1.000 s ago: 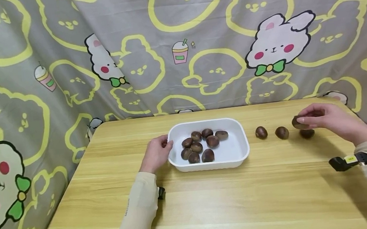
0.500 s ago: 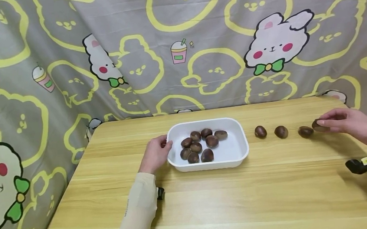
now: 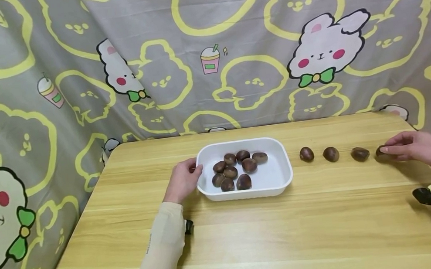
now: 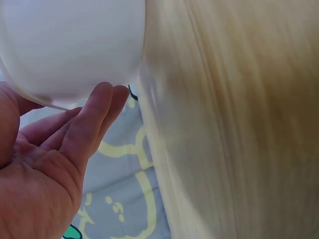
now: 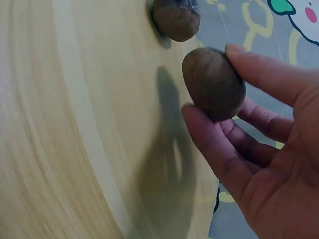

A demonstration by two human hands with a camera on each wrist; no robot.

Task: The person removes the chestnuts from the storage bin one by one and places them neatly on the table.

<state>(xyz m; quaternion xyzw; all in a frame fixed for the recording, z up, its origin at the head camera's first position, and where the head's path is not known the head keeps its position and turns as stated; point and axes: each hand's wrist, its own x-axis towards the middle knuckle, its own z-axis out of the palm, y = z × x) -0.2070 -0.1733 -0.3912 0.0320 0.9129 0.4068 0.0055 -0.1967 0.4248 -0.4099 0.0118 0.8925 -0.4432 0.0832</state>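
Note:
My right hand [image 3: 418, 148] pinches a brown chestnut [image 5: 214, 83] between thumb and fingertips, close over the table at the right end of a row. To its left lie three more chestnuts: one nearest [image 3: 360, 154], a middle one [image 3: 331, 154] and one beside the tray [image 3: 306, 154]. With thumb at the rim and fingers against the outer wall, my left hand [image 3: 182, 179] grips the left end of a white plastic tray [image 3: 273, 180]. Several chestnuts [image 3: 249, 165] sit inside, mostly toward the tray's left and middle. The left wrist view shows the tray's outside wall [image 4: 75, 50] and the fingers.
The wooden table [image 3: 250, 240] ends at the back against a grey curtain [image 3: 203, 96] with yellow outlines and rabbit faces. Both wrists wear dark straps over pale sleeves [image 3: 160, 250].
My right hand has carried its chestnut rightward and down, past the third one, to the end of the row. My left hand and the tray have stayed in place.

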